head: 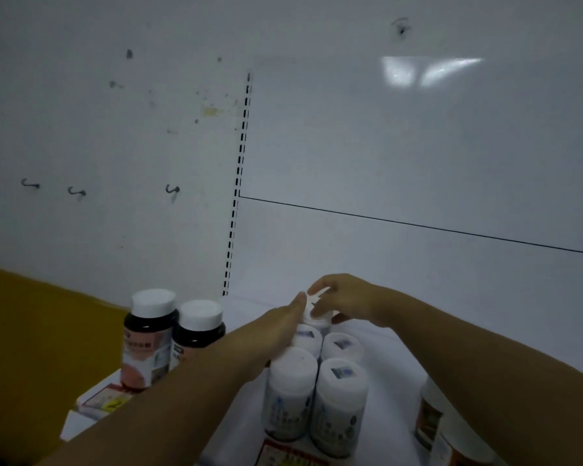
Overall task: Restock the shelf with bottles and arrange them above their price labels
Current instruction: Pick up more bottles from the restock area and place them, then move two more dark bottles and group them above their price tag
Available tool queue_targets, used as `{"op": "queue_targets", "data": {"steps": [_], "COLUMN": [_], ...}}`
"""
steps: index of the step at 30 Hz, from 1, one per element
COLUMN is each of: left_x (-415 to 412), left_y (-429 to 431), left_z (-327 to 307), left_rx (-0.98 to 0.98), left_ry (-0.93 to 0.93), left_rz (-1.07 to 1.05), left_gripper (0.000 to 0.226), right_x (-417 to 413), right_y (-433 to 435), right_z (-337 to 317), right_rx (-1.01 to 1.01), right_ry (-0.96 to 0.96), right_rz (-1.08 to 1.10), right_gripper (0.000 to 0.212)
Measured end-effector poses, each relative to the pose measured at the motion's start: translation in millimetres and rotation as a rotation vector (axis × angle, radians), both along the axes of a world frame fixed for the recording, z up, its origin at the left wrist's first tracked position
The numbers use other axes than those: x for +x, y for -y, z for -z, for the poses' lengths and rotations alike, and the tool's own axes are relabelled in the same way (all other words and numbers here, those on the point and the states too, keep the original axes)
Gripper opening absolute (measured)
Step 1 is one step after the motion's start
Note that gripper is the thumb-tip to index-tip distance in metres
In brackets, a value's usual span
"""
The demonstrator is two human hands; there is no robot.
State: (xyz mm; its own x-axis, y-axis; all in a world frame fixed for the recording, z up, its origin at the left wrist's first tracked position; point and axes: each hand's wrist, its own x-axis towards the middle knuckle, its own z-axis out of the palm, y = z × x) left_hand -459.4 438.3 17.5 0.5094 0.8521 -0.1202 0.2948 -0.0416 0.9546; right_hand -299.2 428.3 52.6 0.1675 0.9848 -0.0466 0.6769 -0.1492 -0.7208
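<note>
Bottles with white caps are sitting in two short rows on the white shelf, running from the front edge toward the back panel. Both hands are on the rearmost bottle in that group. The left hand is pressed flat against its left side with the fingers stretched forward, and the right hand is curled over the top and right side of it, so the two are gripping it between them. That bottle is mostly hidden by the hands, so only bits of its white cap show.

Off to the left are two dark brown bottles with white lids and pinkish labels, standing side by side and touching, on the next shelf section over. A price label with red on it sits on the front edge right under the white bottles, and another one sits below the brown pair. At the far right edge there's an orange-labelled bottle, partly hidden behind the right forearm. Print on all the labels is too blurry to read
</note>
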Motion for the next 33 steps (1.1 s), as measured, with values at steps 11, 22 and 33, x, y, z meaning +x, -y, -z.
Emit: {"op": "queue_targets", "data": {"steps": [11,22,33], "left_x": [3,60,236], "left_y": [-6,71,277], "left_z": [-8,-84,-58], "left_rx": [0.287,0.799,1.040], "left_ry": [-0.130,-0.486,-0.619], "left_rz": [0.074,0.231,0.453], "left_gripper": [0.062,0.068,0.065], "right_x": [0,59,179], "right_y": [8,150,425], "right_z": [12,-36,-20], "right_rx": [-0.017,0.038,0.003], "right_ry": [0.371,0.847,0.915], "right_rz": [-0.001,0.079,0.286], "right_gripper": [0.052,0.071,0.071]}}
